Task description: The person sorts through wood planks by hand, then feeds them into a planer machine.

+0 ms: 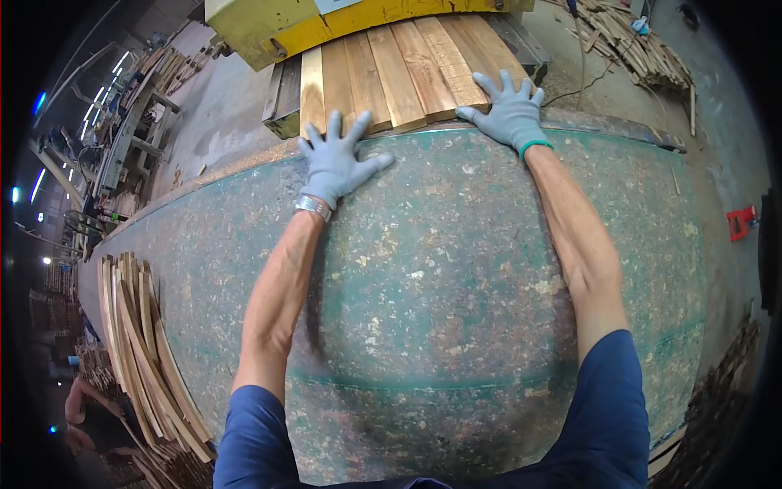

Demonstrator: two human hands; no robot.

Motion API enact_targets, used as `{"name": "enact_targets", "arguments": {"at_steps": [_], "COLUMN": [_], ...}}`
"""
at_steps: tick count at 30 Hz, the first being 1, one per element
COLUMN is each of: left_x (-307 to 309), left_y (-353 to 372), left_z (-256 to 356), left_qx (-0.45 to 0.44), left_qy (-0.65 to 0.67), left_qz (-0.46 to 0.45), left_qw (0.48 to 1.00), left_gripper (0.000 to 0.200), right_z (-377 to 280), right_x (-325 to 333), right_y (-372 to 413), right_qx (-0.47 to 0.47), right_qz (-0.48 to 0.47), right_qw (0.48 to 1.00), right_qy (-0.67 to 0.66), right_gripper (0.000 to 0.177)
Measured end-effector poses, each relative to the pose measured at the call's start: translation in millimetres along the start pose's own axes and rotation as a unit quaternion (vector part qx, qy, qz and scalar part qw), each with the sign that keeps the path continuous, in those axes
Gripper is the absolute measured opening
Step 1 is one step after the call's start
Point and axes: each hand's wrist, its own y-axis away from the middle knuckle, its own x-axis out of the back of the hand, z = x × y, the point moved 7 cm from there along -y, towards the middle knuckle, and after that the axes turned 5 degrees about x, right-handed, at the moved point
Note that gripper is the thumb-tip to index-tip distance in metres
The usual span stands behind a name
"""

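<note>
Both my hands wear grey gloves and reach forward to the far edge of a worn green table (440, 293). My left hand (336, 160) has its fingers spread, with the fingertips at the near ends of the leftmost wooden boards (387, 73). On the right, my right hand (509, 112) lies with fingers spread over the near ends of the rightmost boards. The boards lie side by side, flat, and their far ends run beneath a yellow machine (350, 33). What lies under my palms is hidden.
Long thin wood strips (147, 350) are piled on the table's left side. A workbench (130, 138) stands at the far left. Scrap wood (631, 45) is heaped at the back right, and a red tool (740, 222) is at the right. Part of another person (90, 407) shows at lower left.
</note>
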Motion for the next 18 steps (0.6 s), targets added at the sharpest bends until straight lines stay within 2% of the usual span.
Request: {"name": "enact_targets", "arguments": {"at_steps": [3, 4, 7, 12, 15, 16, 17, 18], "left_x": [-15, -15, -17, -20, -14, -9, 5, 17], "left_y": [-11, -19, -32, -55, -69, -69, -60, -43], "left_z": [-4, -3, -5, -13, -24, -29, -32, -38], "left_qx": [0.011, 0.020, 0.026, 0.045, 0.035, 0.046, 0.052, 0.023], "left_qy": [0.007, 0.016, 0.000, -0.025, -0.005, 0.050, 0.083, 0.107], "left_qz": [-0.020, -0.017, -0.033, -0.068, -0.137, -0.141, -0.109, -0.054], "left_qw": [1.000, 1.000, 0.999, 0.996, 0.990, 0.988, 0.989, 0.993], "left_gripper": [0.089, 0.087, 0.084, 0.094, 0.097, 0.099, 0.094, 0.089], "right_z": [-8, -10, -18, -30, -47, -64, -84, -110], "right_x": [-10, -10, -16, -18, -10, 2, 9, 30], "right_y": [-8, -12, -25, -41, -37, -22, -5, 31], "right_qx": [0.056, 0.048, 0.023, -0.005, -0.060, -0.036, 0.001, 0.046], "right_qz": [-0.020, -0.054, -0.051, -0.073, -0.090, -0.075, -0.013, -0.021], "right_qw": [0.998, 0.997, 0.998, 0.997, 0.993, 0.994, 0.994, 0.995], "right_qy": [-0.023, -0.018, -0.006, 0.002, -0.044, -0.070, -0.113, -0.090], "right_gripper": [0.083, 0.081, 0.083, 0.089, 0.090, 0.091, 0.091, 0.088]}}
